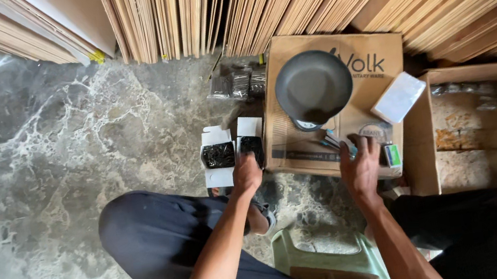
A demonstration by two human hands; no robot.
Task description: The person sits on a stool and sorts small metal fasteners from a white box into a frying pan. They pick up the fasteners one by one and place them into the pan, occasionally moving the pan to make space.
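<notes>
Just below the centre of the frame, the left hand [246, 174] is resting on the nearer of two small open white boxes [250, 143], fingers bent and pressed together over its near edge, though whether they are actually gripping is not clear. The box is sitting on the marbled floor [33, 145], just beside its twin [218, 156] and against the closed cardboard carton [302, 144]. It is showing folded white flaps around a dark, glinting fill of small pieces. It is probably thin card, light in itself but weighted by its contents, so holding it by both side walls looks safest. The right hand [361, 168] is hovering over the carton's near edge, fingers spread, below a dark round pan [313, 86].
</notes>
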